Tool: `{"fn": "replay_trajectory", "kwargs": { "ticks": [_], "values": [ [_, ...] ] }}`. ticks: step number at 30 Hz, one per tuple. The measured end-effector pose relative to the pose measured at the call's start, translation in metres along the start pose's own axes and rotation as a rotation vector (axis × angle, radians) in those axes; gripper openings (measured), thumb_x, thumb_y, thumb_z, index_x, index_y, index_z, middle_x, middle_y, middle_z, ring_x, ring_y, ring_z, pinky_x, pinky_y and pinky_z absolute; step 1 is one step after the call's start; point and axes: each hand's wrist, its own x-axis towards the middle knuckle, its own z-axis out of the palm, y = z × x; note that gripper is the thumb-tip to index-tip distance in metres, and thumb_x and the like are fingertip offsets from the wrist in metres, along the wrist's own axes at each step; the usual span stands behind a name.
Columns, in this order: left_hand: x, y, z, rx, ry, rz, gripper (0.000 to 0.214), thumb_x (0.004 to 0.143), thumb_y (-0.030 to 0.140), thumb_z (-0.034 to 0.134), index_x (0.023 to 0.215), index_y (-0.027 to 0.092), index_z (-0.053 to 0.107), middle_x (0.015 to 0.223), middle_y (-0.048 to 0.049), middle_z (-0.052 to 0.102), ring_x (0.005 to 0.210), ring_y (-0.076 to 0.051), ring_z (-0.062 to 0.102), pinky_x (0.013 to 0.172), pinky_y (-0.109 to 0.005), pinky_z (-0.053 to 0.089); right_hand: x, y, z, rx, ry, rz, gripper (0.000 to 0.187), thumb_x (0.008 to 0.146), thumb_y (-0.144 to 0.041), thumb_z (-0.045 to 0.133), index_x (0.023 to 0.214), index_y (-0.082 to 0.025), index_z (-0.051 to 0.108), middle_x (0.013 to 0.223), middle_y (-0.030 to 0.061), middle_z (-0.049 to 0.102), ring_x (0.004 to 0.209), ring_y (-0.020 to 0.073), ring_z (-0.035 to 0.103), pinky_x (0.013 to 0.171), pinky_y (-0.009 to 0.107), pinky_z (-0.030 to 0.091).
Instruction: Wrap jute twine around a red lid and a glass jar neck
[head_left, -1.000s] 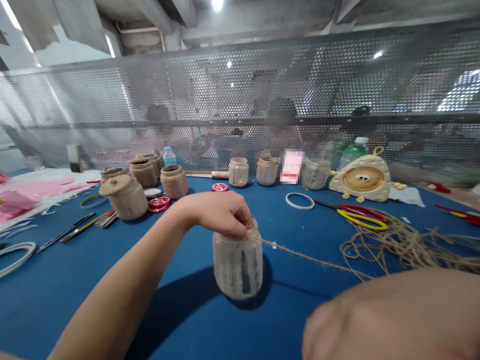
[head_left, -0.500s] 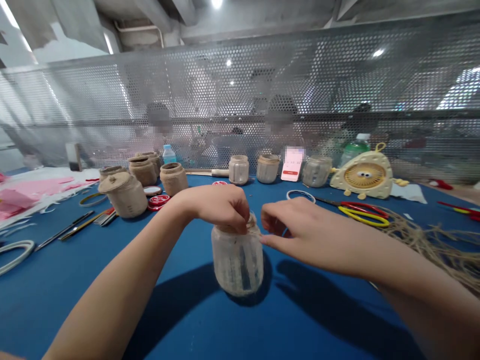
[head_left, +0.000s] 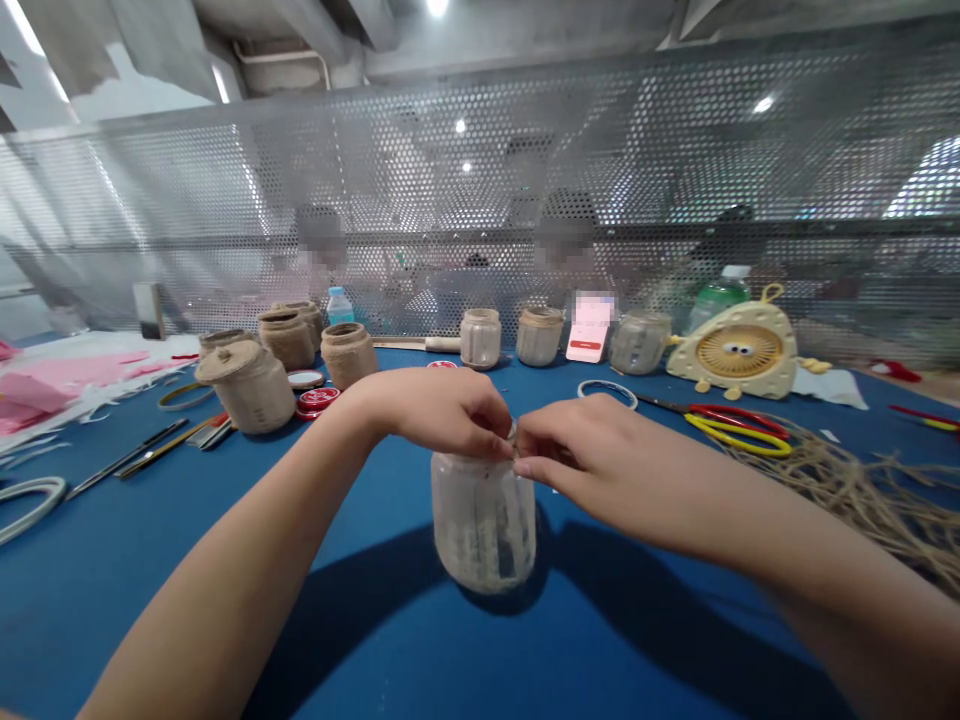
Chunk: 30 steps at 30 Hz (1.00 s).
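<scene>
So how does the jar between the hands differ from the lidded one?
The cloudy jar's sides are bare; the lidded jar is covered in tan fibre. The first is held by the left hand and right hand; the second stands untouched. Both stand upright on the blue table.

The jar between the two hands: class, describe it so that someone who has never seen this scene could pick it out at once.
On the blue table, facing the perforated metal screen, look at the front, well ahead of the row of jars. There stands the translucent jar, its body bare of wrapping. Unlike its neighbours, it alone is held, with the left hand and right hand meeting at its neck.
</scene>
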Motion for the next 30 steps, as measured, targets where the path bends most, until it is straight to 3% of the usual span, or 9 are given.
{"fn": "replay_trajectory", "kwargs": {
  "ticks": [6,25,30],
  "values": [
    [-0.0003,-0.0006,-0.0009,0.0,-0.029,0.034,0.024,0.079,0.025,0.041,0.083,0.013,0.061,0.072,-0.0003,0.06,0.061,-0.009,0.049,0.053,-0.017,0.034,0.0011,-0.0013,0.0001,-0.031,0.044,-0.034,0.019,0.081,-0.026,0.043,0.073,-0.02,0.06,0.083,0.0031,0.057,0.081,0.0161,0.053,0.07,0.028,0.04],
    [0.0017,-0.0049,-0.0015,-0.069,-0.063,0.123,0.014,0.071,0.016,0.045,0.07,0.011,0.058,0.06,0.002,0.055,0.054,-0.007,0.045,0.05,-0.017,0.033,0.0053,-0.0025,0.0049,0.009,0.118,-0.057,0.02,0.077,-0.016,0.046,0.063,-0.017,0.06,0.083,0.0024,0.058,0.073,0.0121,0.053,0.068,0.025,0.038],
    [0.0016,-0.0046,-0.0017,-0.072,-0.052,0.135,0.013,0.07,0.015,0.045,0.069,0.011,0.057,0.059,0.0017,0.056,0.053,-0.007,0.046,0.051,-0.017,0.034,0.0054,-0.0035,0.0051,-0.003,0.102,-0.042,0.019,0.076,-0.016,0.047,0.061,-0.017,0.058,0.074,0.0011,0.06,0.069,0.0123,0.054,0.065,0.026,0.037]
  ]
}}
